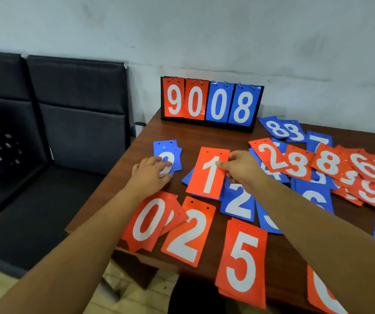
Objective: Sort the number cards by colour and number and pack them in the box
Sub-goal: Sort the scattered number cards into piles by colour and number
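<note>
Dark brown wood-grain table (157, 132) sits w/ its far edge against a scuffed whitish wall (204, 30); black padded seats (75, 114) stand off the left edge. At the far edge, upright, a black flip scoreboard (211, 103) reads 9 0 in red, 0 8 in blue, cards hung on metal rings. Left hand (151, 175) lies palm-down near the left edge, fingers together & flat on a small blue stack (167, 155), covering most of the digit. Right hand (241, 168) reaches in over mid-table, thumb & fingers pinched on the right edge of the red 1 card (208, 173), which sits tilted over blue cards incl. a blue 2 (238, 202). Cards are thin glossy plastic rectangles, white numerals, two punched holes at top. Along the near edge: red 0 stack (148, 220), red 2 (188, 232), red 5 (242, 261) overhanging the edge. Loose mixed red/blue heap (326, 164) toward the right edge & far right corner. No box seen.
</note>
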The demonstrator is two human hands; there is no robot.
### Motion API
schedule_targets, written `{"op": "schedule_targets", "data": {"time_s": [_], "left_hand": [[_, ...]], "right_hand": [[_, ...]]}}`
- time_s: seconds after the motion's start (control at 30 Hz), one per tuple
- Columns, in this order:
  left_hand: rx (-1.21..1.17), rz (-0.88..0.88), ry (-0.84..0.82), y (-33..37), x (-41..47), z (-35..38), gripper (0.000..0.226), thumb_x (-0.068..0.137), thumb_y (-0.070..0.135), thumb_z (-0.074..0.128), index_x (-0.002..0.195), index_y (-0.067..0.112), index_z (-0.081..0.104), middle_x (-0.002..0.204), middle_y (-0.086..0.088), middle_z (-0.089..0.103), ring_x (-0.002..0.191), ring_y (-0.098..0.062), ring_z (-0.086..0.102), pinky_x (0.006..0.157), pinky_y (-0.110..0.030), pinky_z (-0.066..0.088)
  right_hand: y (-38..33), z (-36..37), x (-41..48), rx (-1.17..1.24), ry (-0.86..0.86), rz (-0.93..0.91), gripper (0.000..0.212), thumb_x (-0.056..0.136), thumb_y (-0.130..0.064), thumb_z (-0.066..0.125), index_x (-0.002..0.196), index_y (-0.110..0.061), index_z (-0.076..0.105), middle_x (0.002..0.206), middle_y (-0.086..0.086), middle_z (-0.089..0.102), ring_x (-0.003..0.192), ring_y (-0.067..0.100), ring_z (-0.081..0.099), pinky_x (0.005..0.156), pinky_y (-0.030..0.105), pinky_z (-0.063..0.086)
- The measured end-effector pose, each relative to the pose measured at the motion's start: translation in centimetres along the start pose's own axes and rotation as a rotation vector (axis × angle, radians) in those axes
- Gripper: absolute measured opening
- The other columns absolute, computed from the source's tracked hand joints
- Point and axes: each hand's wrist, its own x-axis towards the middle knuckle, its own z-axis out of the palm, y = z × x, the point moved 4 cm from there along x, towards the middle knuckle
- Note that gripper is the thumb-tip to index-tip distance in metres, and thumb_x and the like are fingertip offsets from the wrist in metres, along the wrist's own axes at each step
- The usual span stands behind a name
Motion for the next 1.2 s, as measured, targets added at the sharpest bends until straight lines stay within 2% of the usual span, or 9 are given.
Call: {"op": "schedule_targets", "data": {"time_s": [0.23, 0.43, 0.53, 0.63, 0.7, 0.77, 0.9, 1.0, 1.2], "left_hand": [[0.008, -0.055, 0.009, -3.4, 1.2, -1.3, 0.044, 0.095, 0.029, 0.055, 0.138, 0.035, 0.051, 0.152, 0.002, 0.039, 0.139, -0.023, 0.034, 0.111, -0.042, 0.031], [-0.029, -0.027, 0.042, -4.5, 0.6, -1.7, 0.043, 0.097, 0.014, 0.052, 0.137, 0.030, 0.053, 0.153, 0.002, 0.040, 0.140, -0.021, 0.035, 0.111, -0.040, 0.036], [-0.074, 0.010, 0.149, -5.2, -0.3, -2.7, 0.039, 0.096, 0.009, 0.051, 0.129, 0.025, 0.060, 0.147, 0.003, 0.048, 0.137, -0.016, 0.042, 0.113, -0.039, 0.034], [-0.274, -0.013, 0.290, -4.8, -2.8, -4.1, 0.021, 0.098, 0.010, 0.052, 0.111, 0.017, 0.068, 0.125, 0.001, 0.060, 0.116, -0.010, 0.051, 0.089, -0.021, 0.040], [-0.341, -0.048, 0.285, -3.9, -5.0, -4.3, 0.013, 0.098, 0.016, 0.055, 0.105, 0.021, 0.066, 0.113, 0.004, 0.060, 0.106, -0.005, 0.052, 0.075, -0.016, 0.042], [-0.324, -0.001, 0.178, -2.6, -7.1, -3.4, 0.017, 0.097, 0.022, 0.058, 0.113, 0.026, 0.063, 0.117, 0.009, 0.059, 0.106, -0.003, 0.053, 0.081, -0.014, 0.044], [-0.190, 0.096, -0.068, -1.4, -10.2, -1.4, 0.052, 0.093, 0.051, 0.057, 0.142, 0.038, 0.043, 0.145, 0.015, 0.038, 0.134, -0.007, 0.033, 0.110, -0.034, 0.036], [-0.057, 0.125, -0.037, -1.7, -11.2, -1.3, 0.053, 0.095, 0.048, 0.055, 0.145, 0.037, 0.042, 0.153, 0.010, 0.032, 0.141, -0.013, 0.026, 0.114, -0.036, 0.027], [0.069, 0.000, -0.045, -4.1, -11.9, -2.0, 0.050, 0.102, 0.045, 0.041, 0.150, 0.032, 0.036, 0.158, 0.006, 0.027, 0.145, -0.019, 0.023, 0.116, -0.037, 0.025]], "right_hand": [[-0.1, 1.0, 2.2, 0.044, 0.031, -0.003, 0.017, 0.091, -0.017, 0.066, 0.104, -0.006, 0.064, 0.068, 0.003, 0.058, 0.059, 0.014, 0.054, 0.052, 0.027, 0.045], [-2.2, 4.7, 1.9, 0.039, -0.088, -0.036, 0.013, 0.092, -0.009, 0.062, 0.104, -0.004, 0.063, 0.082, 0.014, 0.066, 0.060, 0.015, 0.056, 0.054, 0.028, 0.048], [-3.3, 6.4, 1.2, 0.071, -0.135, -0.069, 0.017, 0.090, -0.009, 0.065, 0.105, -0.001, 0.062, 0.080, 0.013, 0.066, 0.057, 0.014, 0.056, 0.053, 0.028, 0.048], [-3.7, 7.2, 0.2, 0.070, -0.194, -0.080, 0.014, 0.090, -0.011, 0.065, 0.101, -0.004, 0.060, 0.075, 0.010, 0.065, 0.055, 0.013, 0.056, 0.050, 0.026, 0.047], [-3.6, 7.1, -0.3, 0.061, -0.190, -0.069, 0.010, 0.090, -0.010, 0.064, 0.097, -0.005, 0.060, 0.070, 0.010, 0.062, 0.054, 0.015, 0.053, 0.049, 0.027, 0.046], [-3.0, 6.5, -0.6, 0.050, -0.159, -0.042, 0.007, 0.090, -0.009, 0.064, 0.093, -0.004, 0.059, 0.066, 0.012, 0.058, 0.051, 0.018, 0.050, 0.048, 0.028, 0.044], [-1.6, 6.3, -2.4, 0.108, -0.183, 0.028, 0.003, 0.089, -0.006, 0.061, 0.087, -0.007, 0.059, 0.075, 0.015, 0.064, 0.063, 0.025, 0.061, 0.060, 0.034, 0.053], [-0.3, 7.6, -5.2, 0.234, -0.300, 0.122, 0.013, 0.091, -0.001, 0.058, 0.103, -0.003, 0.061, 0.100, 0.016, 0.069, 0.092, 0.030, 0.068, 0.076, 0.044, 0.058], [2.5, 7.1, -7.9, 0.087, -0.294, 0.092, 0.011, 0.094, -0.008, 0.058, 0.104, -0.013, 0.060, 0.098, 0.005, 0.070, 0.085, 0.018, 0.070, 0.070, 0.032, 0.060]]}}
